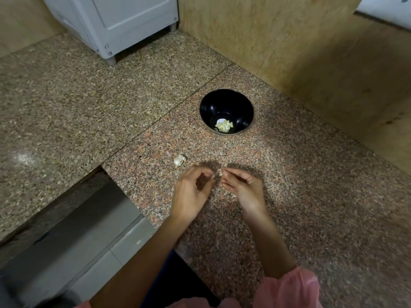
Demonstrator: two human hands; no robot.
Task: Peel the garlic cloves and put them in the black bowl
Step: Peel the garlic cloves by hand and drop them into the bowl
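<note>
A black bowl [226,103] stands on the speckled granite counter [311,174], with several peeled pale garlic cloves [224,125] lying in its bottom. Below it, my left hand [191,192] and my right hand [242,187] meet fingertip to fingertip just above the counter. Between the fingertips of both hands is a small pale garlic clove [220,173], mostly hidden. A piece of unpeeled garlic in white skin [179,160] lies on the counter just above and left of my left hand.
A white appliance [115,23] on short legs stands at the back left. A tan wall [289,52] runs behind the bowl. Left of my arms the counter ends at a steel ledge [73,230]. Small skin scraps [233,196] lie near my right hand.
</note>
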